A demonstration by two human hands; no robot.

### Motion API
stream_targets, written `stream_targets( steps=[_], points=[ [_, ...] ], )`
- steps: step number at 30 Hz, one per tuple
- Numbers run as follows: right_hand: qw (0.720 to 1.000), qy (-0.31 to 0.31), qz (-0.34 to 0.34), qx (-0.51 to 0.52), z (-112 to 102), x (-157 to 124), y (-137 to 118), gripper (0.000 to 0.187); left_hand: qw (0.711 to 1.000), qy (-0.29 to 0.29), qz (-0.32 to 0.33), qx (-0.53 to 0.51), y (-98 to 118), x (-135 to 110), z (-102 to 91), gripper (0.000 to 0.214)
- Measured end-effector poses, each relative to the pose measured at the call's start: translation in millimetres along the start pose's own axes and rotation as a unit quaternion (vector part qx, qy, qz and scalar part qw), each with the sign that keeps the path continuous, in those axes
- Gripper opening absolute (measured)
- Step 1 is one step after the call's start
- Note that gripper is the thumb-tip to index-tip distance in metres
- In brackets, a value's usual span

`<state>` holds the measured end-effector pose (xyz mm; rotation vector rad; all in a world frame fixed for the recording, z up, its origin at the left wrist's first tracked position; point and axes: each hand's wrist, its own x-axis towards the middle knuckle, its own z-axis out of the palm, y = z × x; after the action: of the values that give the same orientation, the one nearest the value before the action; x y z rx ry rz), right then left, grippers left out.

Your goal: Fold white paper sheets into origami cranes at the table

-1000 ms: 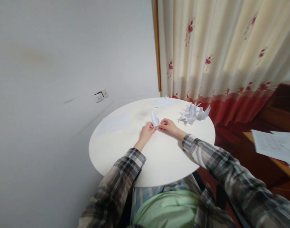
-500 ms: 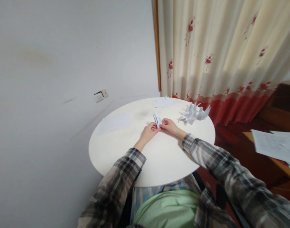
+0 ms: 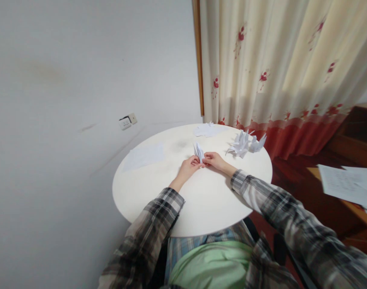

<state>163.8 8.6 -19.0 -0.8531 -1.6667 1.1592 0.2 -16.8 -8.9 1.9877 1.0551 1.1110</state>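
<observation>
Over the middle of the round white table (image 3: 147, 192), a small folded white paper (image 3: 198, 149) stands up between my two hands, its pointed end away from me. My left hand (image 3: 189, 165) pinches its lower left side. From the other side, the fingers of my right hand (image 3: 212, 159) are closed on its lower right edge. The two hands nearly meet at the paper's near end, and the fingertips hide that part of it.
Several folded paper pieces with pointed tips (image 3: 242, 144) are heaped at the table's right. Flat white sheets (image 3: 144, 155) lie at the left, more papers (image 3: 207, 129) at the far edge. A curtain (image 3: 279, 80) hangs behind; a wooden surface with written sheets (image 3: 345, 182) is at right.
The layers of the folded paper's upper part look turned and less fanned out than before. Both hands stay in nearly the same place, still gripping it.
</observation>
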Motion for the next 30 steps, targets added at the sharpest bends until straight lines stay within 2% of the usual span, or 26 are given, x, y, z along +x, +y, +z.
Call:
stream_targets(
  steps=[6,12,20,30],
  points=[
    [0.999,-0.013,0.02,0.042,1,0,-1,0.028,1.0,0.001,0.005,-0.003,-1,0,-0.3,0.022],
    [1.0,-0.01,0.006,0.018,1,-2,-1,0.026,1.0,-0.006,0.012,0.019,-2,0,0.3,0.021],
    [0.999,-0.034,0.012,0.022,4,-3,-5,0.025,0.996,0.022,0.031,0.078,-10,0,-1.1,0.019],
    [0.997,-0.051,0.024,0.058,3,-3,-1,0.036,0.995,0.026,0.021,0.089,-14,1,-1.4,0.018]
  ],
)
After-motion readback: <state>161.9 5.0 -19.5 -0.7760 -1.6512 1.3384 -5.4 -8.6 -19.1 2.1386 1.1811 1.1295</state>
